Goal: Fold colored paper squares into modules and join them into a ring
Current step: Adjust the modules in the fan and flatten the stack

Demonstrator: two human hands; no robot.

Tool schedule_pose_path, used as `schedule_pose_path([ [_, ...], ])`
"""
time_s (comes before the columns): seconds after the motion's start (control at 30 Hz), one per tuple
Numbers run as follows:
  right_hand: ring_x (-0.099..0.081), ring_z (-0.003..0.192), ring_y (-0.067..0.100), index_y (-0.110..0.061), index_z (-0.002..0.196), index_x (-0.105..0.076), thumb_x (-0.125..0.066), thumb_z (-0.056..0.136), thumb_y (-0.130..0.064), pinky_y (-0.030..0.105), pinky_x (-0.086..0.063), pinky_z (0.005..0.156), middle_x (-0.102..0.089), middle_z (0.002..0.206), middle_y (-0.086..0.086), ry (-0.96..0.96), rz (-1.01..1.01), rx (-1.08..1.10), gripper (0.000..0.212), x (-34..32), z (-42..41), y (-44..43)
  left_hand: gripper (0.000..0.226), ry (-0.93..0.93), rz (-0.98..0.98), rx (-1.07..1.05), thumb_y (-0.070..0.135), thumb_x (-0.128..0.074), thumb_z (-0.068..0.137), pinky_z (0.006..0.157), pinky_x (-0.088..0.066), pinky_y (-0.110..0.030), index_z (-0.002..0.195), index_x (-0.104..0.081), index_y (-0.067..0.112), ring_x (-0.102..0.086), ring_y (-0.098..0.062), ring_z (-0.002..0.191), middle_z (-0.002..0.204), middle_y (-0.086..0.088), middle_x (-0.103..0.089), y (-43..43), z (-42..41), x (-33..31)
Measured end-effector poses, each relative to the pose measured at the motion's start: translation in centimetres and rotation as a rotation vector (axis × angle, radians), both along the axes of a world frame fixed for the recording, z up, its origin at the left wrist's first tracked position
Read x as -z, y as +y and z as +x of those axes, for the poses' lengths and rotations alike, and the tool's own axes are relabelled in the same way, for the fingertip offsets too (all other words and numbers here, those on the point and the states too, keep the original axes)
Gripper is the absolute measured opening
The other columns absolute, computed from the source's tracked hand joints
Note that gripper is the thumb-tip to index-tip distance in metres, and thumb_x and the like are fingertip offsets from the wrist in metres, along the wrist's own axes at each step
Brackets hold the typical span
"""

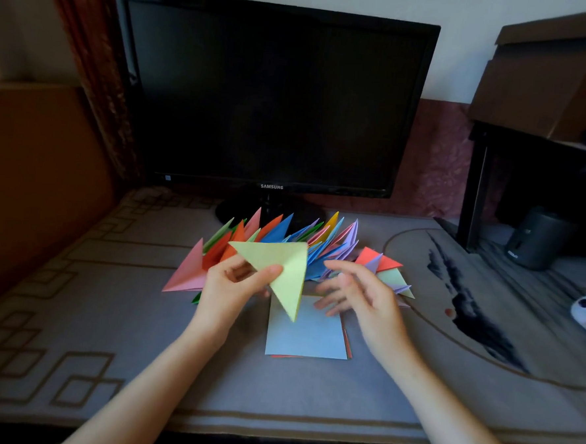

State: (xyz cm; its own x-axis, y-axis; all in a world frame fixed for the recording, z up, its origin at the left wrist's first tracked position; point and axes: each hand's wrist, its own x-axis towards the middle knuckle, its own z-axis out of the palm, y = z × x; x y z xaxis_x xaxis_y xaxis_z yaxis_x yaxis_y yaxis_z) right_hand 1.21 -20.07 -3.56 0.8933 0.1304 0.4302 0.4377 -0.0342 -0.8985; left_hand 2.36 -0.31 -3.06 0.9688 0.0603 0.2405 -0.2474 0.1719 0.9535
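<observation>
My left hand (236, 280) pinches a folded light-green paper triangle (283, 269) and holds it up above the desk. My right hand (355, 294) hovers just right of it, blurred, with fingers spread and nothing in them. Beneath the hands lies a small stack of paper squares (309, 332) with a light-blue sheet on top and a red edge showing under it. Behind the hands stands a row of joined modules (290, 237) in pink, orange, green, blue, yellow and purple, points up. A few loose folded pieces (386, 270) lie to its right.
A dark Samsung monitor (275, 97) stands at the back, its stand just behind the modules. The desk is covered by a grey patterned mat (135, 315). A black shelf (528, 160) with cardboard boxes and a dark speaker (537, 240) fills the right side.
</observation>
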Motion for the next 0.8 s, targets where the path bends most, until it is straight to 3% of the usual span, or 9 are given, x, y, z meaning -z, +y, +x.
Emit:
schedule_pose_path([
  [0.1, -0.063, 0.093, 0.017, -0.027, 0.117, -0.058, -0.041, 0.092, -0.006, 0.027, -0.047, 0.086, -0.065, 0.107, -0.006, -0.136, -0.146, 0.096, 0.037, 0.11, 0.23, -0.36, 0.027, 0.024, 0.082, 0.071, 0.021, -0.073, 0.068, 0.059, -0.049, -0.018, 0.094, -0.07, 0.013, -0.061, -0.013, 0.069, 0.085, 0.0, -0.073, -0.12, -0.16, 0.08],
  [0.2, -0.056, 0.109, 0.009, -0.022, 0.116, -0.06, -0.046, 0.084, 0.013, 0.02, -0.043, 0.092, -0.053, 0.126, -0.005, -0.213, -0.284, 0.09, 0.05, 0.12, 0.08, -0.32, 0.021, 0.037, 0.128, 0.102, 0.015, -0.073, 0.073, 0.052, -0.043, -0.016, 0.094, -0.07, 0.013, -0.055, -0.006, 0.058, 0.078, 0.003, -0.072, -0.26, -0.22, 0.05],
  [0.37, -0.051, 0.117, 0.012, -0.027, 0.116, -0.06, -0.06, 0.08, 0.007, 0.024, -0.042, 0.098, -0.042, 0.137, -0.009, -0.216, -0.292, 0.071, 0.05, 0.06, 0.03, -0.52, 0.016, 0.043, 0.175, 0.147, 0.005, -0.07, 0.078, 0.047, -0.038, -0.015, 0.093, -0.069, 0.011, -0.05, -0.002, 0.051, 0.076, 0.0, -0.071, -0.39, -0.43, -0.09],
  [0.47, -0.05, 0.116, 0.009, -0.027, 0.11, -0.065, -0.065, 0.078, 0.009, 0.021, -0.04, 0.099, -0.041, 0.137, -0.009, -0.194, -0.321, 0.048, 0.049, -0.02, -0.15, -0.45, 0.015, 0.041, 0.185, 0.168, 0.002, -0.068, 0.08, 0.046, -0.038, -0.014, 0.093, -0.069, 0.011, -0.051, 0.0, 0.049, 0.072, 0.003, -0.071, -0.52, -0.63, -0.24],
  [0.6, -0.053, 0.11, 0.007, -0.023, 0.092, -0.073, -0.071, 0.075, 0.001, 0.012, -0.037, 0.093, -0.048, 0.13, -0.006, -0.198, -0.34, 0.046, 0.029, 0.08, -0.05, -0.26, 0.016, 0.049, 0.199, 0.19, 0.004, -0.068, 0.08, 0.048, -0.041, -0.015, 0.096, -0.069, 0.007, -0.054, -0.002, 0.053, 0.077, -0.003, -0.071, -0.43, -0.6, -0.29],
  [0.8, -0.061, 0.096, 0.008, -0.022, 0.083, -0.072, -0.068, 0.078, 0.005, 0.018, -0.047, 0.081, -0.066, 0.1, -0.004, -0.117, -0.204, 0.026, 0.028, 0.23, 0.06, -0.18, 0.011, 0.074, 0.16, 0.264, 0.002, -0.065, 0.081, 0.056, -0.05, -0.017, 0.09, -0.069, 0.006, -0.065, -0.009, 0.065, 0.078, -0.004, -0.073, -0.51, -0.73, -0.22],
])
